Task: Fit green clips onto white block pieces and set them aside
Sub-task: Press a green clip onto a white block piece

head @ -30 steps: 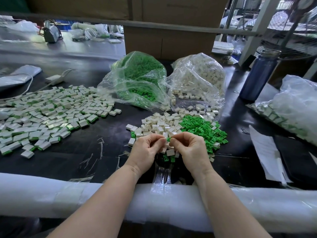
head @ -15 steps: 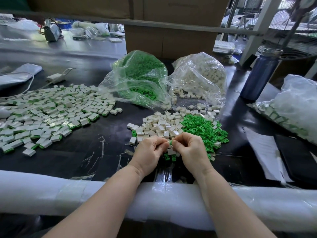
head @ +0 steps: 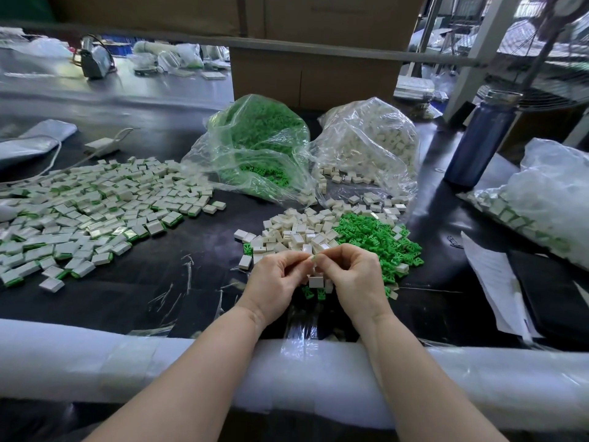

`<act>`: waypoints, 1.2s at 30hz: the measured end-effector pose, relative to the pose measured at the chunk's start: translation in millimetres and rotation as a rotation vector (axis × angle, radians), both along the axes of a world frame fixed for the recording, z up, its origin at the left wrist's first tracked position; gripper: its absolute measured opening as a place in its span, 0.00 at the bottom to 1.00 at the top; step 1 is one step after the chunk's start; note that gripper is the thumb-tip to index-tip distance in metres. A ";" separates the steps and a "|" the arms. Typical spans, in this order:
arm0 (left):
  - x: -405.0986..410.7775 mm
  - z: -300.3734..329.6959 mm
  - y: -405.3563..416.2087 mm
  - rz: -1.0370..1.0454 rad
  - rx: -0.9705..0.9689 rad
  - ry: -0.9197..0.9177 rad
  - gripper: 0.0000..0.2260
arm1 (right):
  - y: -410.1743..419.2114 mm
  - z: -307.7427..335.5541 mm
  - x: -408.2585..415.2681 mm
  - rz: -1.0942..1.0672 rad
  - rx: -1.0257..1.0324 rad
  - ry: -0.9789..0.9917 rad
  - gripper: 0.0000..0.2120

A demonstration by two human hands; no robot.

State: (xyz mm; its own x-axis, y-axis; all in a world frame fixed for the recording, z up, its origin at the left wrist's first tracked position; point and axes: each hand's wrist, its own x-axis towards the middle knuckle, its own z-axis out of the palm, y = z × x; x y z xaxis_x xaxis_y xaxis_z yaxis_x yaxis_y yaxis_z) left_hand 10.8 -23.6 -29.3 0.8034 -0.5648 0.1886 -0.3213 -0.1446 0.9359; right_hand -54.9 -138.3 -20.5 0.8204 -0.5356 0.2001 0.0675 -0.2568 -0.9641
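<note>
My left hand [head: 276, 275] and my right hand [head: 356, 273] meet fingertip to fingertip over the near edge of a loose pile of white block pieces [head: 299, 232]. Between the fingertips a small piece with a green clip [head: 313, 258] shows; both hands pinch it, and most of it is hidden. A pile of green clips [head: 379, 242] lies just right of the white pile. A wide spread of finished white blocks with green clips [head: 89, 215] covers the table's left side.
An open bag of green clips [head: 255, 145] and a bag of white pieces [head: 373, 145] stand behind the piles. A blue bottle [head: 478, 138] and another filled bag [head: 548, 199] are on the right, papers [head: 497, 285] nearer. White padding [head: 95, 355] lines the front edge.
Both hands stay together at the same spot, fingers working slightly on the small piece. The view has shifted a little.
</note>
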 end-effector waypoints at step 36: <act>-2.6 8.8 3.6 0.004 -0.119 0.103 0.05 | -0.4 -0.5 -0.5 0.125 0.085 -0.072 0.06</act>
State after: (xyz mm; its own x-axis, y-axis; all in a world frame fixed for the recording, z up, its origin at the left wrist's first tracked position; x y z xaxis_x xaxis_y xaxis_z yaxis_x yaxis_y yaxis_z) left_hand 8.3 -19.9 -20.5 0.8240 -0.5404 0.1703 -0.2223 -0.0318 0.9745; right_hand -55.3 -138.7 -21.0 0.8671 -0.4476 0.2186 0.1632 -0.1594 -0.9736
